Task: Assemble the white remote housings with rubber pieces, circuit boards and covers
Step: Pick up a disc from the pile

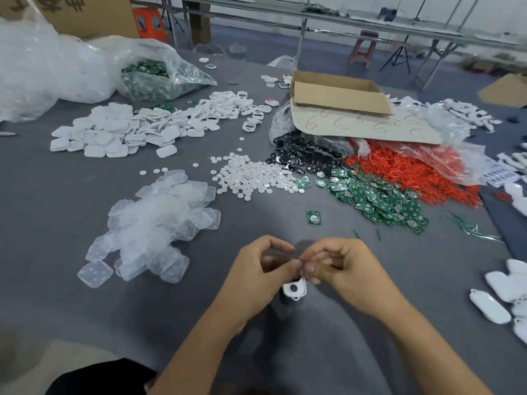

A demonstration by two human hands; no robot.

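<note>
Pinched white housing (295,290) over the bench (85,309) between curled left hand (256,269) and right hand (342,266); hid its top edge inside that grip; could not make out any smaller part there.

Discs (253,176) left of circuit boards (379,199)

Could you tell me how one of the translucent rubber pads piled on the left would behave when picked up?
Probably floppy and light: the translucent rubber pads look thin, and several sag over their neighbours. Likely a little clingy, since the heap sits bunched rather than spread out. Being flat with rounded corners, one should not roll.
</note>
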